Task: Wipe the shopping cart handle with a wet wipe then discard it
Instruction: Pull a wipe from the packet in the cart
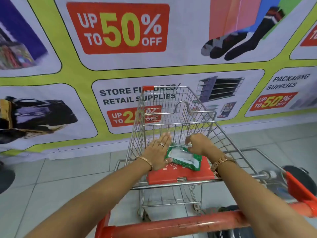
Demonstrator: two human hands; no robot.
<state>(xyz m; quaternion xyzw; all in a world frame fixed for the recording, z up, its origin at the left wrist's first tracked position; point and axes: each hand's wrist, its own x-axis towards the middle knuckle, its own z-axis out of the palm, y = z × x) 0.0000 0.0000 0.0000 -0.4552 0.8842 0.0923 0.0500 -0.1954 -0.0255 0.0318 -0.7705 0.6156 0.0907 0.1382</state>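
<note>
**Both hands on the wipe pack at the cart's child seat**

The landmark is the red seat flap (180,174), which lies across the near end of the wire shopping cart (171,117). Both arms reach forward over the red cart handle (180,224), which runs left to right at the bottom of the view, nearer the person than the flap.

The left hand (158,152) lies flat, palm down, over the flap's left end, fingers straight and pressed together, pointing away toward the basket; its thumb touches the pack's left edge. The right hand (199,143) arches above the flap's far edge, wrist bent, fingers curled down and pinching something thin and pale at the top of the wet wipe pack (185,158).

The green pack rests on the flap, its long axis running from far left to near right, white face up.
</note>
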